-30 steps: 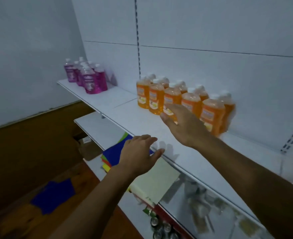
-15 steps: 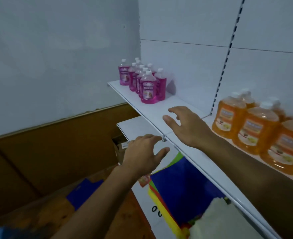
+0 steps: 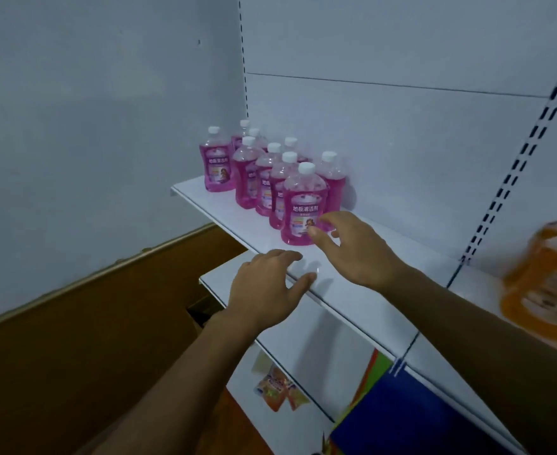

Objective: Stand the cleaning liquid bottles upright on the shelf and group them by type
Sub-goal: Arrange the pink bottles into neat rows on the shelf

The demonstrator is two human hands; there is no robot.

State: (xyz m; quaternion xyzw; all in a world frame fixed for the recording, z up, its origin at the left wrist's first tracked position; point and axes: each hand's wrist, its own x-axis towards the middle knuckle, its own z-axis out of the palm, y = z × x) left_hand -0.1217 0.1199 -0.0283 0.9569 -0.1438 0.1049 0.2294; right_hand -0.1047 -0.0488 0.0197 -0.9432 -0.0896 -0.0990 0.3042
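Note:
Several pink cleaning liquid bottles [image 3: 303,205] with white caps stand upright in a cluster at the left end of the white shelf [image 3: 224,221]. My right hand [image 3: 352,251] hovers over the shelf with fingers spread, its fingertips just at the label of the nearest pink bottle, holding nothing. My left hand [image 3: 267,287] is open with relaxed fingers over the shelf's front edge, empty. Orange bottles [image 3: 546,284] stand blurred at the right edge on the same shelf.
A lower white shelf [image 3: 303,349] holds a colourful packet [image 3: 277,389] and blue and bright sheets [image 3: 411,418]. A grey wall and brown wooden skirting [image 3: 106,290] lie to the left. Slotted uprights [image 3: 516,172] run up the white back panel.
The view has swung left from the orange bottles to the pink group. Both hands have moved along the shelf, and my right hand has come up to the nearest pink bottle.

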